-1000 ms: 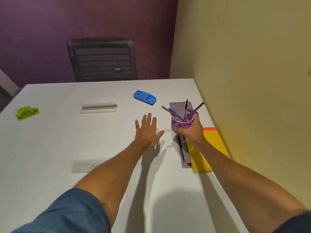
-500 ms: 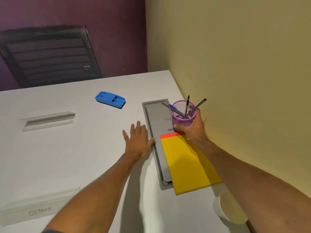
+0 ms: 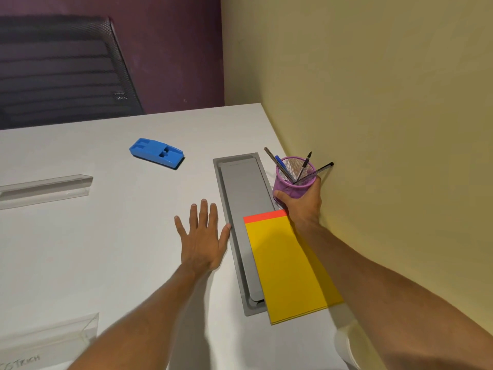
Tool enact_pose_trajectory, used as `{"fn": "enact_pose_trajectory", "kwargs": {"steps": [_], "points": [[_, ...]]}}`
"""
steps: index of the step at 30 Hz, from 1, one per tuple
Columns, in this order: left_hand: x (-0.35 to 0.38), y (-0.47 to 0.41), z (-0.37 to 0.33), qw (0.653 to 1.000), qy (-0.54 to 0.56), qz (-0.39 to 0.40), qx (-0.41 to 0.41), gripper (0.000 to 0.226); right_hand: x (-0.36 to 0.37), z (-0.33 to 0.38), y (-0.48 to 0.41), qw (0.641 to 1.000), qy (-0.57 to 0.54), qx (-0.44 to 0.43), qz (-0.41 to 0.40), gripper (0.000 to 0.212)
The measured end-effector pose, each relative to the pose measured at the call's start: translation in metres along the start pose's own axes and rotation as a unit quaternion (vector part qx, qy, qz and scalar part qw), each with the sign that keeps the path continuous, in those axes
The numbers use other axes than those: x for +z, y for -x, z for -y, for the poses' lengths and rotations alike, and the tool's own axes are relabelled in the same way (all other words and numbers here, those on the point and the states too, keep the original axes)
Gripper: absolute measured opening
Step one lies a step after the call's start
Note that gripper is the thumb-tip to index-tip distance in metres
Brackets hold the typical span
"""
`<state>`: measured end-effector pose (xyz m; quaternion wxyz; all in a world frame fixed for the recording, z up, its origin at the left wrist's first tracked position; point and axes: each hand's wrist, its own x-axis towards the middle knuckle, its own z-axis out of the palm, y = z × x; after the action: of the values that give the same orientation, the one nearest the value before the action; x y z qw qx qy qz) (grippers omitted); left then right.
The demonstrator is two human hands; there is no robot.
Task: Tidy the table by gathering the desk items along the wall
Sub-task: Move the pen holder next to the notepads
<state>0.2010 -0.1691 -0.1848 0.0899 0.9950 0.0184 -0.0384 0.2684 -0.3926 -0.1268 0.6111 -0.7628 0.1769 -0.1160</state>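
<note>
My right hand (image 3: 302,202) grips a purple mesh pen cup (image 3: 292,180) holding several pens, close to the yellow wall and just beyond a yellow notepad (image 3: 289,268) with a red top strip. I cannot tell whether the cup touches the white table (image 3: 106,249). My left hand (image 3: 201,237) lies flat on the table with fingers spread, its thumb at the edge of a grey cable tray (image 3: 244,193). A blue stapler-like item (image 3: 156,153) lies further back. Two clear acrylic holders sit at the left (image 3: 45,189) and near left (image 3: 50,340).
A black mesh chair (image 3: 61,68) stands behind the table's far edge against a purple wall. The yellow wall (image 3: 373,116) runs along the table's right side. A white cup (image 3: 344,348) peeks out under my right forearm.
My right hand has carried the pen cup rightward to the wall, past the cable tray. The view has swung right and moved closer; the left hand stays flat.
</note>
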Motion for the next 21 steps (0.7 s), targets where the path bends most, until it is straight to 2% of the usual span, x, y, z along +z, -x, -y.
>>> {"fn": "enact_pose_trajectory", "kwargs": {"steps": [21], "points": [[-0.005, 0.003, -0.002, 1.0, -0.003, -0.001, -0.006, 0.075, 0.012, -0.002, -0.004, 0.994, 0.084, 0.033, -0.068, 0.088]]}}
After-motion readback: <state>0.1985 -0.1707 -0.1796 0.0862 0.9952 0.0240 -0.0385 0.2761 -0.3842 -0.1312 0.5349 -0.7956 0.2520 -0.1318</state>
